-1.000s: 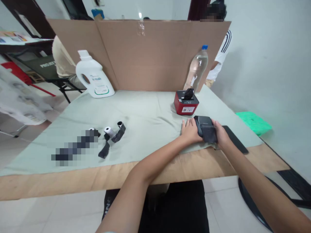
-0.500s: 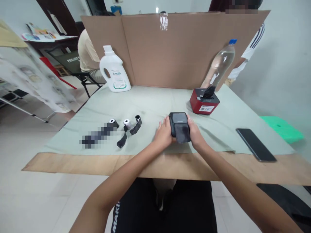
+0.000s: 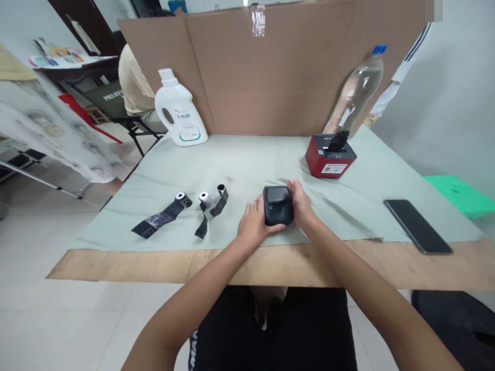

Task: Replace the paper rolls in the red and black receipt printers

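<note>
A small black portable printer (image 3: 279,205) with a dark window in its lid sits low over the green cloth, between my two hands. My left hand (image 3: 255,221) is around its left side, the thumb along the front edge. Against the right side presses my right hand (image 3: 301,206), with its fingers pointing forward. To the left lie three rolls: a roll with a long black printed strip (image 3: 162,216), a white-cored roll (image 3: 204,198) with a short dark tail, and a loosely curled black roll (image 3: 220,200).
A red printer (image 3: 330,157) with black material in its top stands before a clear bottle (image 3: 358,93). A white jug (image 3: 181,113) leans at the back left by a cardboard screen (image 3: 278,77). A phone (image 3: 417,225) lies right. People are behind the screen.
The printer has come down and slightly left, tilting so its top shows differently. The dark flap hanging from its front is no longer visible. My left thumb now lies along the front edge.
</note>
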Tool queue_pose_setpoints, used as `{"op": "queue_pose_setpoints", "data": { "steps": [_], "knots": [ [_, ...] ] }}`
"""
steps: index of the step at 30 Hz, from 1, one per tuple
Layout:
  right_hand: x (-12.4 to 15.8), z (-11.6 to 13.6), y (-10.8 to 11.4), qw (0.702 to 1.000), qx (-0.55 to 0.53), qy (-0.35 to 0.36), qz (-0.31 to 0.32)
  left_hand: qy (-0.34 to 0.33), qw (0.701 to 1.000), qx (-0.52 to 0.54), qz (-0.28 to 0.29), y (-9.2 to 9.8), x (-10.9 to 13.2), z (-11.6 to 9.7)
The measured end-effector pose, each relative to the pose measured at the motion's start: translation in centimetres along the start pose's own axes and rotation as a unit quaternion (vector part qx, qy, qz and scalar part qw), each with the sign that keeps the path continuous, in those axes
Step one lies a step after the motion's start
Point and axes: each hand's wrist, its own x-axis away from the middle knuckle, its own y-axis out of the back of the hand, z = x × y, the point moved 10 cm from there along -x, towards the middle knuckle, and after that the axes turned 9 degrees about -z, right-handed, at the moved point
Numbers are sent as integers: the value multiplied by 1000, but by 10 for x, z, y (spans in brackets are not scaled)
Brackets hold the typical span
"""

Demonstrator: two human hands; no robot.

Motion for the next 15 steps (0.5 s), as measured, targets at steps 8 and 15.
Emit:
{"op": "queue_pose_setpoints", "data": {
  "steps": [8, 15],
  "knots": [
    [-5, -8, -2, 998, -67, -16, 5, 1, 1000, -19, 0, 6, 4, -2],
    [-6, -8, 4, 998, -60, 17, 2, -15, 999, -32, 11, 9, 6, 1]
  ]
}}
